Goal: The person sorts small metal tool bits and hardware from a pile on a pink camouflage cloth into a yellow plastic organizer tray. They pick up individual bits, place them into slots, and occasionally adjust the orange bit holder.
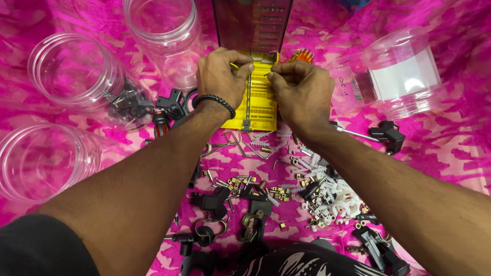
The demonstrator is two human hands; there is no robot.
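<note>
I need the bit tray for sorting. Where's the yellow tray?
Head view, top centre: the yellow tray lies under both hands, below the open dark lid.

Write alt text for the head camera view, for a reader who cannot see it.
Two hands, left hand and right hand, pinch at a yellow bit tray in an open tool case on pink cloth. Clear plastic jars stand around; screws and clips lie scattered below.

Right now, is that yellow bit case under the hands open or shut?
Open. The yellow bit case lies flat on the pink cloth with its dark lid raised behind it; the left hand and right hand rest on the tray.
</note>
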